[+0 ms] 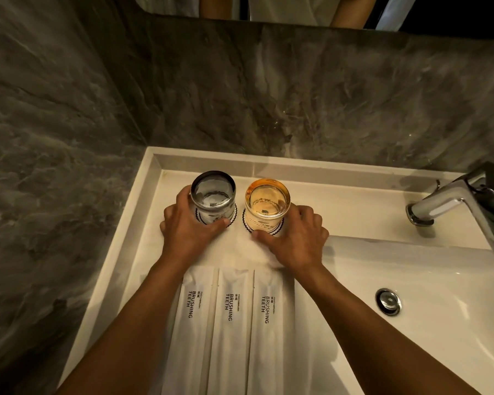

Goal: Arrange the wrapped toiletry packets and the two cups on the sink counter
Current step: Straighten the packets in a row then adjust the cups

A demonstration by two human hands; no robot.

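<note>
Two glass cups stand side by side at the back of the white sink counter, each on a round paper coaster with a dark scalloped edge. My left hand wraps around the grey cup. The amber cup is gripped by my right hand. Nearer to me, three white wrapped packets printed "BRUSHING TEETH" lie parallel, close together: a left packet, a middle packet and a right packet. My forearms cover parts of the outer two.
The sink basin with its chrome drain lies to the right. A chrome tap stands at the back right. Dark marble walls close the left and back. The counter has a raised rim on the left.
</note>
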